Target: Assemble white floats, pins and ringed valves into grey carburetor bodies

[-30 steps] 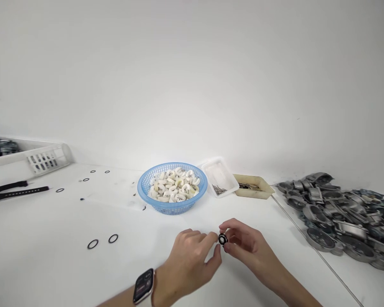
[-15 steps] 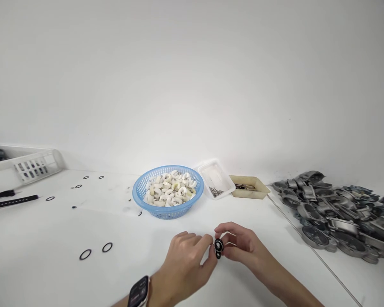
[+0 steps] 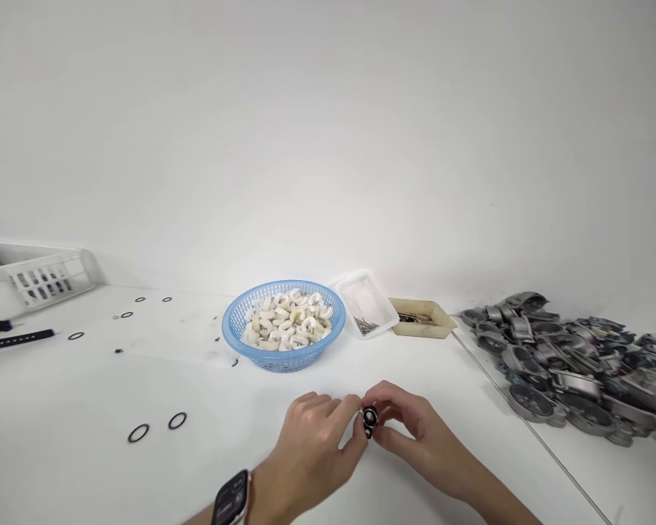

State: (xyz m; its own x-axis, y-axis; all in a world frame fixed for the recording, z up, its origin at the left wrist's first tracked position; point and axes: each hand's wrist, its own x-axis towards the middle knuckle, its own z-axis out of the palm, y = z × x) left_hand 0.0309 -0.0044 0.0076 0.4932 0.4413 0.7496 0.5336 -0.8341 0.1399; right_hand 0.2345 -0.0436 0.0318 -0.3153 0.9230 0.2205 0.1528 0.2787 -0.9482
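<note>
The left hand (image 3: 311, 445) and right hand (image 3: 415, 434) both pinch a small black round part (image 3: 369, 418) between fingertips, just above the tabletop (image 3: 87, 394). Two black rings (image 3: 157, 427) lie unused well to the left; assembly appears midway.

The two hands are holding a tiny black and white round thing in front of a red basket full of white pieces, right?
Not quite: the basket is blue, not red, as the head view shows. The left hand and right hand do hold the small round part in front of it.
</note>
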